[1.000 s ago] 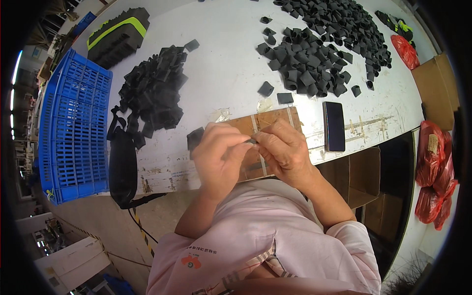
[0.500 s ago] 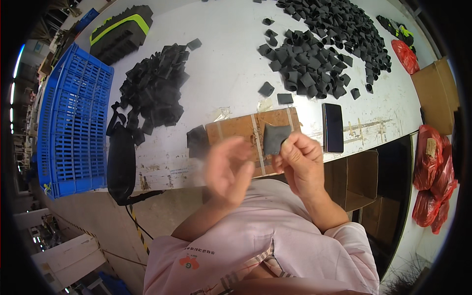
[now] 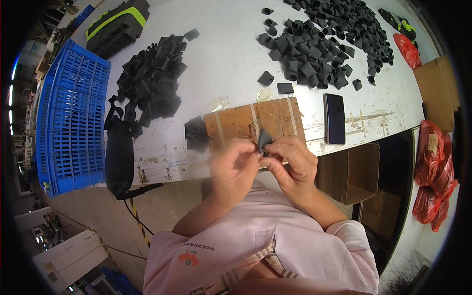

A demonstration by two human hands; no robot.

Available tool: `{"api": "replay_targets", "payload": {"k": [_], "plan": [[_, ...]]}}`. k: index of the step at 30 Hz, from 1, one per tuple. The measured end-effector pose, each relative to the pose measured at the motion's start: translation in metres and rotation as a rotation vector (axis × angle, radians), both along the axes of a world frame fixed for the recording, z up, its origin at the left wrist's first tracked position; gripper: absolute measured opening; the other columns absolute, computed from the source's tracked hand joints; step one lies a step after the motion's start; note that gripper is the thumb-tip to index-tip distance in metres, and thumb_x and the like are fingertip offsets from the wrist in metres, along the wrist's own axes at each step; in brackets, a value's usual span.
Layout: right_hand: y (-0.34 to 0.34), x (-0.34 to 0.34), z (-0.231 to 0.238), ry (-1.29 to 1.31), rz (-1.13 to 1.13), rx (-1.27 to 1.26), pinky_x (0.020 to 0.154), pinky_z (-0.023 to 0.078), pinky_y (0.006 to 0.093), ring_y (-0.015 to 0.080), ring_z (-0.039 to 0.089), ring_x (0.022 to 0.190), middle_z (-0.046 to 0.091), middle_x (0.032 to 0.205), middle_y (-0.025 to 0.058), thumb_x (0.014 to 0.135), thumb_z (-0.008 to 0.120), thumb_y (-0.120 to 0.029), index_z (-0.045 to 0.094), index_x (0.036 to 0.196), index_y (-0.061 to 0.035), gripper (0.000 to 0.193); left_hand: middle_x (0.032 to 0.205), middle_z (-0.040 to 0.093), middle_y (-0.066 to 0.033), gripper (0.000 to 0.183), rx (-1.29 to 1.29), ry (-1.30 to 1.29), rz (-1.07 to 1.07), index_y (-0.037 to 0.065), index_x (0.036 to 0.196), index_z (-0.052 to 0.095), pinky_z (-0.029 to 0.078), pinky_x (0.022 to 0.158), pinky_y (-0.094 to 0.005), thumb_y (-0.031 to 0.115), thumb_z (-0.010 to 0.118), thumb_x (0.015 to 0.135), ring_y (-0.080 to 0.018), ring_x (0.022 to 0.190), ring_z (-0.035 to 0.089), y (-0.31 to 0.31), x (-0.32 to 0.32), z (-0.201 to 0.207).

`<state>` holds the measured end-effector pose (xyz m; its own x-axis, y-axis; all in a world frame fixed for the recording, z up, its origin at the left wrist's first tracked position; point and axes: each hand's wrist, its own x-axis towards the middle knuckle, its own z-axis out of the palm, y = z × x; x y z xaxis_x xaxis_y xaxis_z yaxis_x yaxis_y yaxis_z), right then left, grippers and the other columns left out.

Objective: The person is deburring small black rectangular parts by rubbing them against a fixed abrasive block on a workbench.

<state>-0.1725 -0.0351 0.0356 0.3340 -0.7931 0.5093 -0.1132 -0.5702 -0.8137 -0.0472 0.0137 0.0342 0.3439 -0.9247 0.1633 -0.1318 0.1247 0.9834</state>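
Observation:
My left hand (image 3: 233, 167) and my right hand (image 3: 292, 162) meet over the near table edge, both pinching one small black foam piece (image 3: 264, 139) that is folded between the fingertips. Just behind them a brown cardboard board (image 3: 246, 123) with tape strips lies on the white table (image 3: 221, 59). A dark foam piece (image 3: 196, 133) rests at the board's left end. One pile of black foam pieces (image 3: 152, 81) is at the left. A larger, looser pile (image 3: 319, 44) spreads over the far right.
A blue plastic crate (image 3: 69, 118) stands at the left table edge, a black pouch (image 3: 119, 157) with a cord beside it. A dark phone (image 3: 335, 118) lies right of the board. Open cardboard boxes (image 3: 351, 172) and red bags (image 3: 432, 182) sit below right.
Half a second ago my left hand was blurred and apart from the right, which held the foam piece flat. Now both hands have come together and the piece is folded between them.

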Motion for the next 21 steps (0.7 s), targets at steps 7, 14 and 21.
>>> {"api": "replay_targets", "payload": {"k": [7, 14, 21], "plan": [[-0.012, 0.000, -0.010, 0.264, -0.159, -0.563, 0.041, 0.039, 0.0266, 0.0205, 0.050, 0.054, 0.053, 0.070, 0.0111, 0.058, 0.065, 0.006, 0.057, 0.080, 0.0035, 0.024, 0.067, 0.057, -0.0051, 0.012, -0.010, -0.231, 0.065, -0.001, 0.074, 0.054, 0.041, 0.048, -0.0188, -0.008, 0.061, 0.068, -0.0060, 0.053, 0.050, -0.001, -0.001, 0.001], [-0.022, -0.006, -0.017, 0.256, -0.012, -0.333, 0.044, 0.039, 0.0286, 0.0211, 0.049, 0.053, 0.051, 0.066, 0.0102, 0.056, 0.063, 0.004, 0.055, 0.077, 0.0022, 0.022, 0.062, 0.055, -0.0056, 0.013, -0.135, -0.359, 0.080, 0.000, 0.071, 0.052, 0.041, 0.046, -0.0206, -0.007, 0.060, 0.066, -0.0081, 0.051, 0.050, 0.001, 0.009, -0.019], [-0.122, -0.031, -0.035, 0.080, -0.515, 0.184, 0.056, 0.042, 0.0212, 0.0096, 0.053, 0.065, 0.062, 0.082, 0.0084, 0.088, 0.049, -0.014, 0.058, 0.100, 0.0048, 0.024, 0.073, 0.055, -0.0063, 0.012, 0.243, -0.413, 0.470, 0.000, 0.082, 0.054, 0.041, 0.051, -0.0212, -0.003, 0.056, 0.071, -0.0103, 0.059, 0.051, 0.011, 0.075, -0.093]]}}
